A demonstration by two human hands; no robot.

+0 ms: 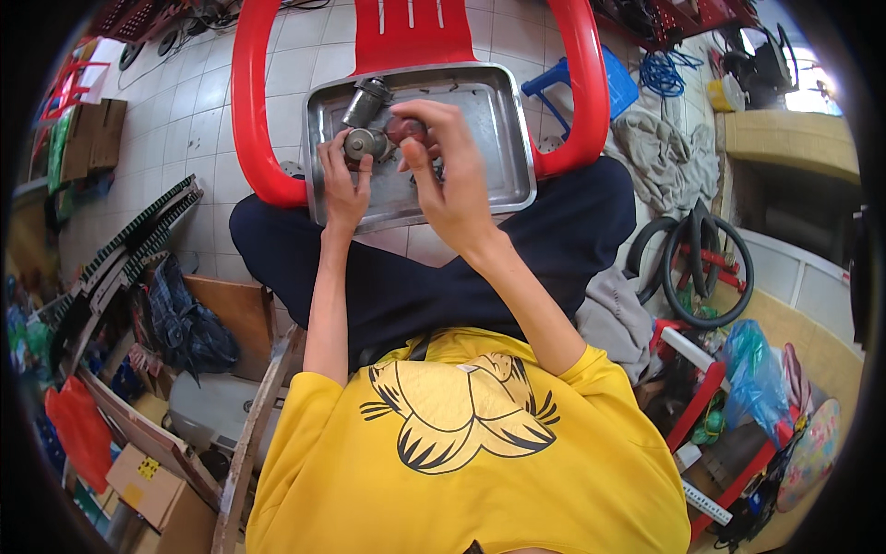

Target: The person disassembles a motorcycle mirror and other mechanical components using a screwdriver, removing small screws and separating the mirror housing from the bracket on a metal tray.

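Observation:
A shallow metal tray rests on a red plastic chair in front of my knees. In its left half, my left hand is closed about a round, grey metal part with a small raised centre. My right hand grips a dark red, rounded piece between thumb and fingers, close beside that part; its exact kind is unclear. Just beyond my left fingers lies a grey metal cylinder, tilted, resembling a small motor. Some small dark bits beneath my right hand are mostly hidden.
The red chair's arms curve up on both sides of the tray. Blue plastic stool, blue hose coil and grey cloth lie to the right, black tyres nearer. Boards and a cardboard box crowd the left.

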